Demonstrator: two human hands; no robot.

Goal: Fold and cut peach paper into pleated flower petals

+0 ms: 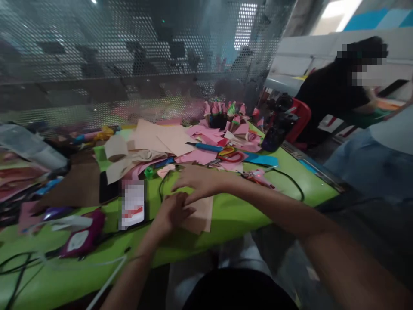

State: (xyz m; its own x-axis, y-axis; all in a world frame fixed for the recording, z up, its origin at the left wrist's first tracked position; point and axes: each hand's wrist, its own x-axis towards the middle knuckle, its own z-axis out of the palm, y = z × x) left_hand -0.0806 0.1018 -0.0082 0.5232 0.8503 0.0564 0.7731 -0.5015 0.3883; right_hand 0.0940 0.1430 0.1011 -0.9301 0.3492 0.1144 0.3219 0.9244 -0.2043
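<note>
A sheet of light brown paper (pixel 204 215) lies near the front edge of the green table, partly covered by both hands. My right hand (pixel 201 181) reaches across it from the right, palm down, with its fingers stretched out to the left. Just below and left, my left hand (pixel 172 211) has its fingers curled together at the paper. Its fingertips meet the right hand and are partly hidden and blurred. A phone (pixel 133 204) with a lit screen lies left of the hands. Beyond them are red-and-yellow-handled scissors (pixel 230 154) and a blue cutter (pixel 206 147).
Pink and cream paper pieces (pixel 161 135) pile up at the back, before a perforated metal panel (pixel 129 64). A magenta device (pixel 83 237) and cables occupy the left. A dark bottle (pixel 274 133) stands at the right edge. A person in black (pixel 332 82) sits beyond.
</note>
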